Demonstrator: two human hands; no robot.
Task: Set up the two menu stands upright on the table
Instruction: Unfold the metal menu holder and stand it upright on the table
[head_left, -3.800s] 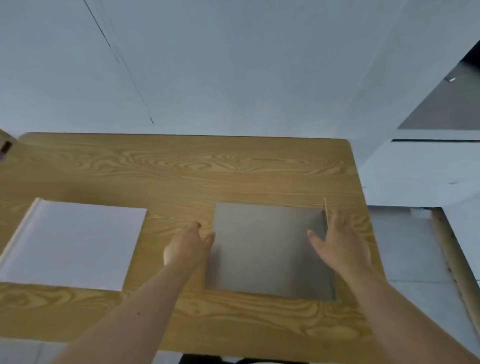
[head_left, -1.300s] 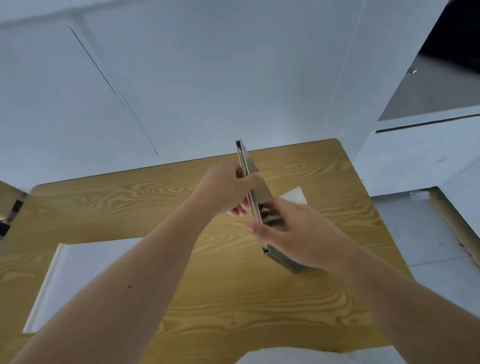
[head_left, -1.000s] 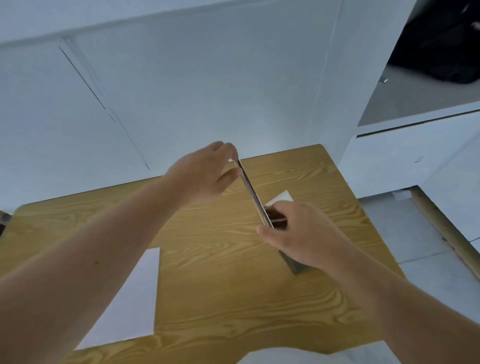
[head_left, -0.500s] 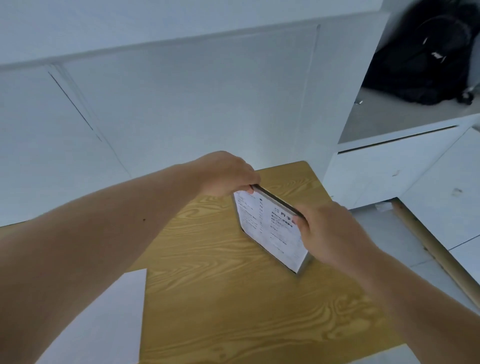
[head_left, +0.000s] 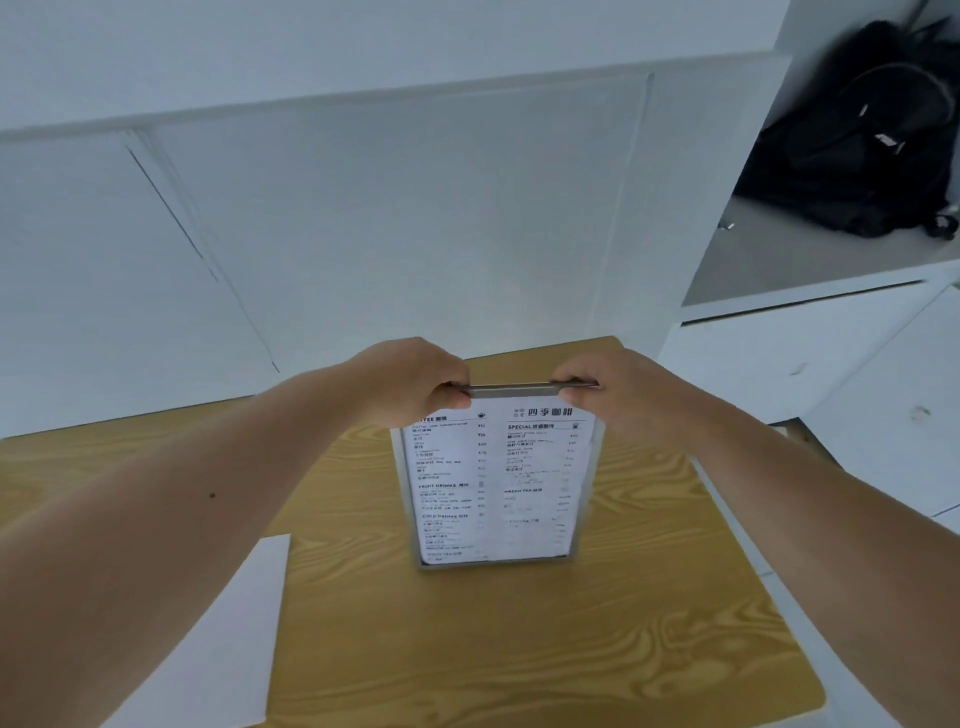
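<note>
Head view shows the left hand (head_left: 410, 383) and right hand (head_left: 608, 387) pinching the top corners of the menu stand (head_left: 496, 478) upright on the table (head_left: 597, 649)'s far right; let go slowly, keeping it steady.

Single head-worn wide-angle view, looking forward and steeply down from above the near edge of the wooden table (head_left: 597, 649). Both forearms enter from the near corners and converge at frame centre, where the left hand (head_left: 410, 382) and right hand (head_left: 618, 387) meet at the top edge of the menu stand (head_left: 496, 483), close to the lens. The white wall (head_left: 389, 208) fills the far field; a black backpack (head_left: 878, 130) occupies the far right. No second view.
</note>
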